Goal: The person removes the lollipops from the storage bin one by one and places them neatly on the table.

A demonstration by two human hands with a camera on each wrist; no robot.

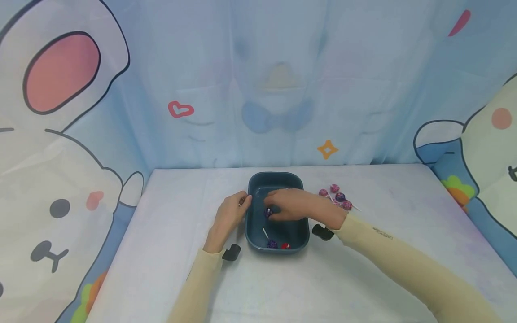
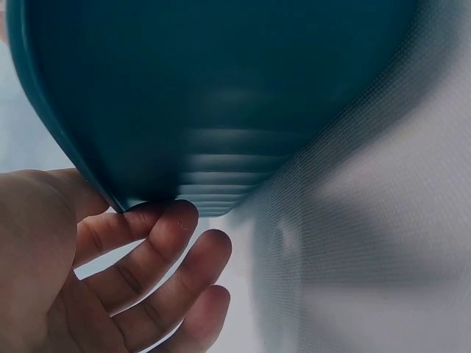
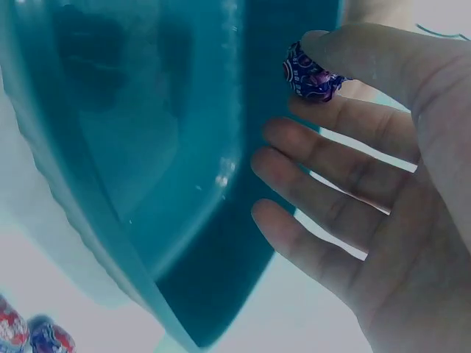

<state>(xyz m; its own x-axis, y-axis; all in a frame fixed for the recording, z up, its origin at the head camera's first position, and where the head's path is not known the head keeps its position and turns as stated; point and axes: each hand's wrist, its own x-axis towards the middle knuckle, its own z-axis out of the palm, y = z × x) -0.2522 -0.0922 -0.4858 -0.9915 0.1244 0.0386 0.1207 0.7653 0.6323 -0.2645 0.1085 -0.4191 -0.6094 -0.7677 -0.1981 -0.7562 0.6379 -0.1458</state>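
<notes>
A dark teal rectangular basin [image 1: 254,240] stands on the white table. My left hand [image 1: 227,216] grips its left rim; in the left wrist view the fingers [image 2: 173,228] lie along the outside wall, while the thumb tip is hidden behind the rim. Inside the basin, my right hand [image 1: 291,204] pinches a purple-wrapped lollipop [image 3: 313,73] between thumb and index finger, the other fingers spread apart. Its stick is hidden. At the basin's near end lie another purple lollipop [image 1: 272,244], its white stick leaning up, and a red lollipop [image 1: 286,246].
Several pink and purple lollipops [image 1: 346,205] lie in a loose group on the table, right of the basin. Behind the table hangs a light blue curtain [image 1: 355,80] with cartoon prints. A dark wrist camera [image 1: 231,252] sits by each sleeve cuff.
</notes>
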